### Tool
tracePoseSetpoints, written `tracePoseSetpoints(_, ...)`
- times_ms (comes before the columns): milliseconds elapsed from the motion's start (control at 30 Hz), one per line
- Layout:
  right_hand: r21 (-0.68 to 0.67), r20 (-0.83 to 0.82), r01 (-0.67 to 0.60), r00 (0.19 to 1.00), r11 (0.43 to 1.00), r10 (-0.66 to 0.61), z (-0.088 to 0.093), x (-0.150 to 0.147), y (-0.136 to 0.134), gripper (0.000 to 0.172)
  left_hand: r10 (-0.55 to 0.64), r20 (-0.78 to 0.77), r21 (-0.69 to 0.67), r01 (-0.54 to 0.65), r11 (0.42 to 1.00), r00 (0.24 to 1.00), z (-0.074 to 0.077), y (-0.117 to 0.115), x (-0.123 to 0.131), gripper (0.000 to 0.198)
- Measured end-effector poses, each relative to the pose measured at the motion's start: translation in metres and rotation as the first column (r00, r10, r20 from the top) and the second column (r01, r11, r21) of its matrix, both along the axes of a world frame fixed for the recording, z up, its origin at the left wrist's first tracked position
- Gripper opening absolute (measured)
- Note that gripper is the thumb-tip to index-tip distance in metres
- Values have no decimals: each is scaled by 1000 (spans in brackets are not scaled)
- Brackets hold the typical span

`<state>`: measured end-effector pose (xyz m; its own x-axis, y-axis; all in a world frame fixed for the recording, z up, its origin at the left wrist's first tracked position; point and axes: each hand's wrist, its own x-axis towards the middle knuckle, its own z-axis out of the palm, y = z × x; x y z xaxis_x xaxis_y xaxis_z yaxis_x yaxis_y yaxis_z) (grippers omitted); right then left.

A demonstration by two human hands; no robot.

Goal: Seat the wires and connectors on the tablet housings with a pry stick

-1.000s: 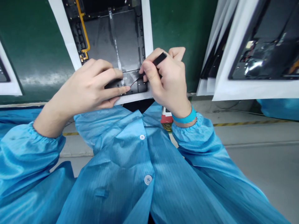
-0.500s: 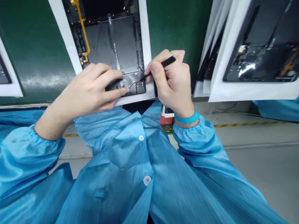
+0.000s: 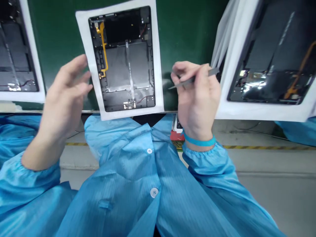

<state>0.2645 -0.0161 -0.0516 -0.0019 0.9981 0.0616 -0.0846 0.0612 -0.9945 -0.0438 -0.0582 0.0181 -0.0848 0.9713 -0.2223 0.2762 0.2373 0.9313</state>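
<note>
An opened tablet lies on a white sheet in front of me, its inside facing up. An orange flex cable runs down its left side, and a thin dark wire shows near its lower right corner. My left hand, smeared by motion, is by the sheet's left edge with fingers apart and holding nothing. To the right of the sheet, my right hand grips dark pointed tweezers, tip toward the tablet but apart from it.
Another opened tablet on a white sheet lies at the left. At the right, an opened tablet lies on white sheets, stacked over others. All rest on a green bench. Below its front edge is a red box.
Both hands have come off the tablet, the left moving left and opening, the right moving right with the tweezers. More of the tablet is in view, and a small board at its bottom edge shows.
</note>
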Motion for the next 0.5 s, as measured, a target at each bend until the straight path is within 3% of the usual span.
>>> tracePoseSetpoints(67, -124, -121, -57, 992, 991, 42, 5, 5, -3, 45, 166, 216, -184, -126, 975, 962, 12, -4, -5, 31)
tracePoseSetpoints(133, -214, -217, -137, 972, 967, 89, 8, 9, -4, 46, 238, 297, -300, -146, 943, 925, 17, -5, -8, 19)
tracePoseSetpoints(300, -311, -411, -205, 909, 928, 63, 9, 5, -2, 51, 364, 291, -367, -248, 897, 885, 6, 6, -9, 28)
tracePoseSetpoints(500, -353, -550, -259, 835, 899, 24, 7, -8, 0, 47, 324, 243, -397, -211, 893, 914, 4, 38, -4, 20)
